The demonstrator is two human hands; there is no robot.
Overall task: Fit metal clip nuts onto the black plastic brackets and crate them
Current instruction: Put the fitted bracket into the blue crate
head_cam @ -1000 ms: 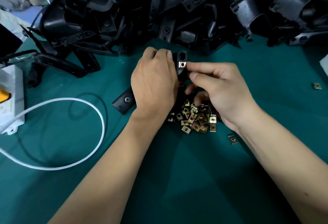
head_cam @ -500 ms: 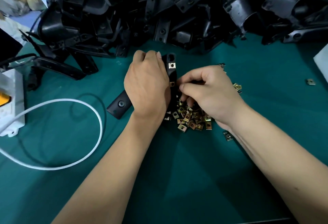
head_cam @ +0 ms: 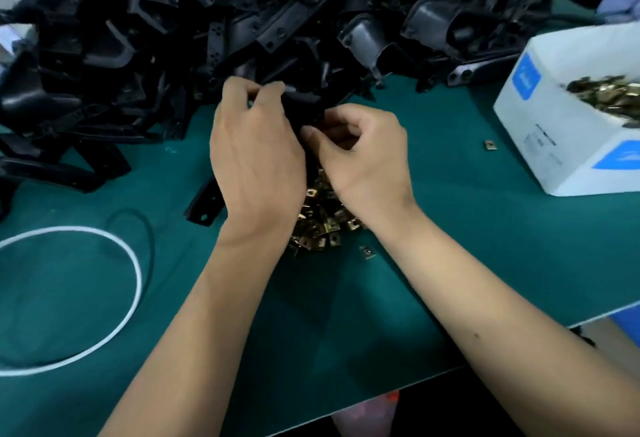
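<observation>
My left hand [head_cam: 254,159] grips a long black plastic bracket [head_cam: 204,202]; its lower end sticks out below the hand and its upper end [head_cam: 304,105] shows between both hands. My right hand [head_cam: 367,156] has its fingers curled against the bracket's right side, thumb and forefinger pinched together; whatever they hold is hidden. A heap of brass-coloured clip nuts [head_cam: 325,225] lies on the green mat under both wrists. One loose clip nut [head_cam: 367,252] lies just in front of the heap.
A big pile of black brackets [head_cam: 242,21] fills the back of the green table [head_cam: 485,246]. A white box [head_cam: 568,145] with more clip nuts stands at right, a stray nut [head_cam: 490,145] beside it. A white cable loop [head_cam: 114,298] lies at left. The table's front edge runs at lower right.
My right hand went down to the nut heap and came back up to the bracket's side. The view swung right, bringing the white box into sight.
</observation>
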